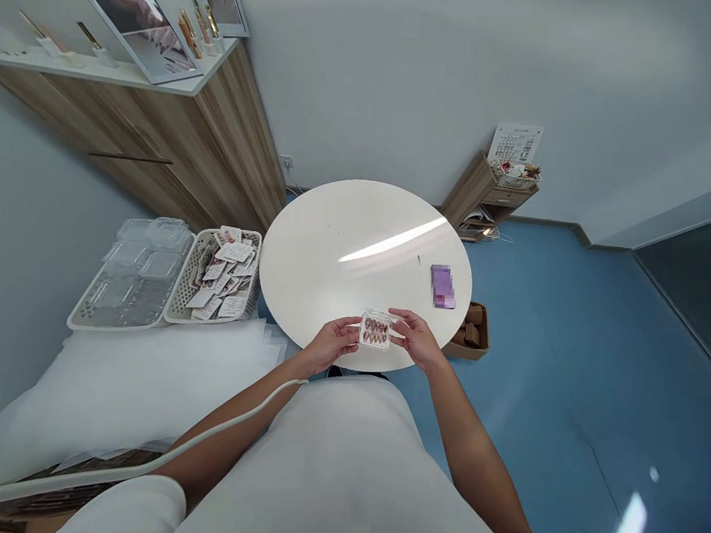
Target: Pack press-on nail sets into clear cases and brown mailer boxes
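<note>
Between my two hands is a small clear plastic box of press-on nails (375, 330), its reddish-brown and pink nails laid out in two rows. My left hand (332, 345) grips the left edge with thumb and fingers. On the opposite side, my right hand (416, 338) pinches the right edge. The box is above the near part of the round white table (357, 212). To the right on the tabletop lies a purple rectangular item (443, 286), blurred out, so I cannot tell its kind.
At left stand a white basket of printed cards (254, 294) and another basket with clear plastic boxes (142, 271), beside white wrapping (171, 361). A carton of brown blocks (475, 351) sits on the floor at right. A wooden cabinet (162, 139) and small shelf unit (472, 185) line the wall.
</note>
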`<action>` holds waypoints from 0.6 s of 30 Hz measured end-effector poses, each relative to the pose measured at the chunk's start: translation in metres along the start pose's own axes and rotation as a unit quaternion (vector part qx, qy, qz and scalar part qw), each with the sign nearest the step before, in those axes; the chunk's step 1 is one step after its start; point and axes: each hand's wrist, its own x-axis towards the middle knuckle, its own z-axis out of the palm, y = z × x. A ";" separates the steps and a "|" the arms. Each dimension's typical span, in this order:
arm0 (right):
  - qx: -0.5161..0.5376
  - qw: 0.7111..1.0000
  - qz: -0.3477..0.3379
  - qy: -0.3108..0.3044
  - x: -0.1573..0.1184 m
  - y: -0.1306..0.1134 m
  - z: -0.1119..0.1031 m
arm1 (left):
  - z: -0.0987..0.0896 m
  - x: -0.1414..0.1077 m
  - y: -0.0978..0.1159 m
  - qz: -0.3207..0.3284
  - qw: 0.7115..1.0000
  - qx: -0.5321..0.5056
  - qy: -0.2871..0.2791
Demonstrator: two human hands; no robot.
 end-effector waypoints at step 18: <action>0.051 0.997 -0.004 0.063 -0.012 0.018 0.015 | 0.006 0.002 0.000 0.006 0.997 -0.066 0.032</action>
